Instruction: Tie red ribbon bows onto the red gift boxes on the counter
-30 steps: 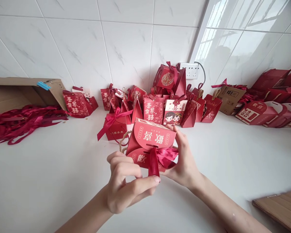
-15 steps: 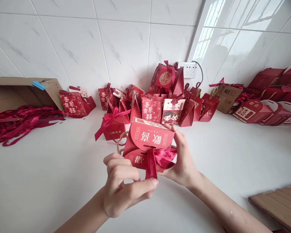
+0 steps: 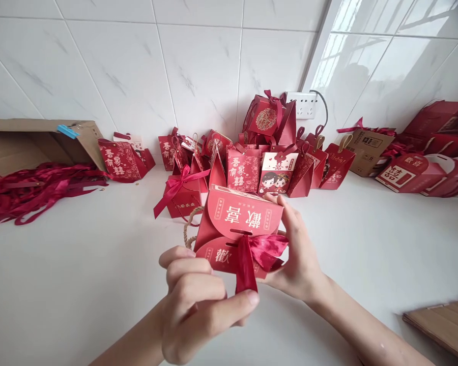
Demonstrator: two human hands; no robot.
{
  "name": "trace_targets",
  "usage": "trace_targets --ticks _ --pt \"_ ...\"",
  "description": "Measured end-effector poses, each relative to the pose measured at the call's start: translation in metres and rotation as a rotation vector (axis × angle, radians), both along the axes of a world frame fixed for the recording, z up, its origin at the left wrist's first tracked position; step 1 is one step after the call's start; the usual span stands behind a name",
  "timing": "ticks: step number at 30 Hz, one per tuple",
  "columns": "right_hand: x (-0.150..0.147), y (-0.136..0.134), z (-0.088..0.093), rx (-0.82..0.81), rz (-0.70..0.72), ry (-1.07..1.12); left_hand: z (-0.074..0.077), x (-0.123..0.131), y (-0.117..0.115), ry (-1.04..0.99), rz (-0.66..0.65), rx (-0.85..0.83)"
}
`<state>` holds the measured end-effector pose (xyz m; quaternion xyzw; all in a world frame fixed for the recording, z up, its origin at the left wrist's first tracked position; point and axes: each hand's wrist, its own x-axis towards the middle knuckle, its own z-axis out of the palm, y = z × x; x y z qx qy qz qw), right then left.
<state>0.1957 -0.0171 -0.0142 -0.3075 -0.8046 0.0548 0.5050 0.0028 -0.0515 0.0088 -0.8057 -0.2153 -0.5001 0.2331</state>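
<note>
Left hand (image 3: 198, 300) pinches the ribbon (image 3: 246, 267) just below a red box (image 3: 240, 213) held over the worktop (image 3: 359, 249).
The ribbon runs lengthwise from box to grip; the right hand (image 3: 301, 256) clasps the box's right side.

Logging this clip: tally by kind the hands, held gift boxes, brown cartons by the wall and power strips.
Left hand and right hand: 2
Held gift box: 1
Left carton and right carton: 2
Power strip: 1
Total: 6

Red box (image 3: 229, 221): white-printed, two slotted flaps (image 3: 248, 206) facing up, held tilted
Ribbon (image 3: 265, 249): glossy crimson, looped against the box, lower end pinched
</note>
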Motion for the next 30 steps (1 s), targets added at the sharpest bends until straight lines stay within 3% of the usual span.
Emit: trace_targets --ticks 11,17,30 --pt "-0.0003 0.0001 -0.0001 -0.001 -0.033 -0.025 0.0005 -0.0032 -0.0005 0.011 0.049 0.017" --pt "-0.0013 0.0026 -0.0005 0.006 -0.061 -0.068 0.0070 0.0028 0.0034 -0.028 0.034 0.004" --pt "-0.0008 0.0028 -0.0015 0.012 -0.052 -0.059 0.0058 0.0025 0.0028 -0.034 0.023 -0.004"
